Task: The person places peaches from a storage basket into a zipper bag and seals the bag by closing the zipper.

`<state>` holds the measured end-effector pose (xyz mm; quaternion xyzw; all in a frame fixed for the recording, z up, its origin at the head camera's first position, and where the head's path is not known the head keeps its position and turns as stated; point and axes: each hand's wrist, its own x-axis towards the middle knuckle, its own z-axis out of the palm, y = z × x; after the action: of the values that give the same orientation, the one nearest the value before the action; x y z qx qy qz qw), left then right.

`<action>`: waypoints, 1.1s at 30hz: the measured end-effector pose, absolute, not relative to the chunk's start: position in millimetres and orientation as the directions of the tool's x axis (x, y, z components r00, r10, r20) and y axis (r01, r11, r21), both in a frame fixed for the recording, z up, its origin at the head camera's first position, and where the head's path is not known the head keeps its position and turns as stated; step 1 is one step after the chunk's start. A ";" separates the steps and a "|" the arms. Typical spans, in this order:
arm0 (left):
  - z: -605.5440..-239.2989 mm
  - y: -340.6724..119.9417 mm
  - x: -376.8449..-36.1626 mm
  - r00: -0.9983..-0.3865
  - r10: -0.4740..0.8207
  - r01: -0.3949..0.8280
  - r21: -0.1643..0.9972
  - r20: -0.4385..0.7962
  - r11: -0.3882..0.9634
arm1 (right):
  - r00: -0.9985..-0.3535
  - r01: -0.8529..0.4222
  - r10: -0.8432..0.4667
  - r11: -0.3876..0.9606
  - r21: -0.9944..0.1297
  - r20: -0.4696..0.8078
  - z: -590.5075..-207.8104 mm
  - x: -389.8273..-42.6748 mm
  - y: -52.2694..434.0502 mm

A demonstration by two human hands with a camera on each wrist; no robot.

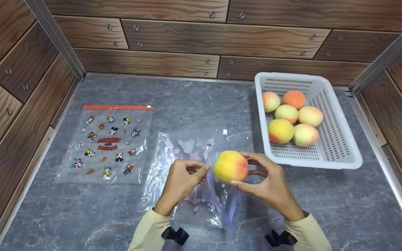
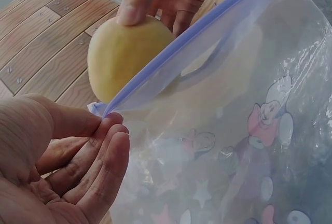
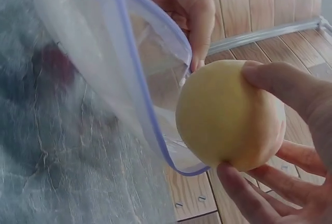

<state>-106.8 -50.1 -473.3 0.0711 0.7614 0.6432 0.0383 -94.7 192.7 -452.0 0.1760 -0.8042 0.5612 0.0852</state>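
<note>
My right hand [image 1: 262, 177] grips a yellow and red peach [image 1: 231, 166] above the table, right at the mouth of a clear zip bag [image 1: 194, 174] printed with pale cartoon figures. The peach [image 3: 231, 115] sits beside the bag's purple zip rim [image 3: 140, 89]. My left hand [image 1: 186, 174] pinches that rim [image 2: 176, 58] between thumb and fingers [image 2: 106, 130], holding the bag [image 2: 244, 130] up. The peach [image 2: 127, 53] shows behind the rim, with the right hand's thumb on top of it.
A white slotted basket [image 1: 333, 146] at the right holds several more peaches [image 1: 293, 118]. A second zip bag with a red strip and cartoon print [image 1: 110, 143] lies flat at the left. Wood-pattern walls enclose the grey marble tabletop [image 1: 344, 205].
</note>
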 end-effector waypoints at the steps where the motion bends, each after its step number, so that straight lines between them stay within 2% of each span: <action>1: -473.3 -50.2 -106.9 -0.987 0.156 0.059 0.985 0.034 0.161 | -0.909 -0.414 -0.201 0.333 -0.847 0.365 -452.0 -94.6 192.3; 7: -472.2 -50.4 -106.8 -0.988 0.151 0.055 0.984 0.030 0.167 | -0.825 -0.562 -0.270 0.482 -0.673 0.496 -452.5 -96.5 190.4; 14: -471.3 -49.8 -106.5 -0.985 0.169 0.062 0.983 0.033 0.170 | -0.811 -0.576 -0.303 0.561 -0.595 0.500 -455.2 -98.2 190.5; 24: -470.1 -49.9 -106.2 -0.983 0.179 0.056 0.983 0.025 0.173 | -0.825 -0.559 -0.307 0.571 -0.601 0.475 -457.1 -98.9 187.6; 28: -471.5 -49.2 -106.8 -0.982 0.187 0.036 0.988 0.007 0.151 | -0.820 -0.569 -0.287 0.507 -0.648 0.495 -455.1 -99.4 185.2; 33: -474.7 -49.5 -107.8 -0.982 0.188 0.036 0.982 0.000 0.185 | -0.828 -0.555 -0.214 0.440 -0.706 0.518 -456.5 -101.1 188.1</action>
<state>-107.8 -49.5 -474.7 0.0731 0.7674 0.6342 0.0602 -101.1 188.1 -456.5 0.2316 -0.8293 0.4759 0.1793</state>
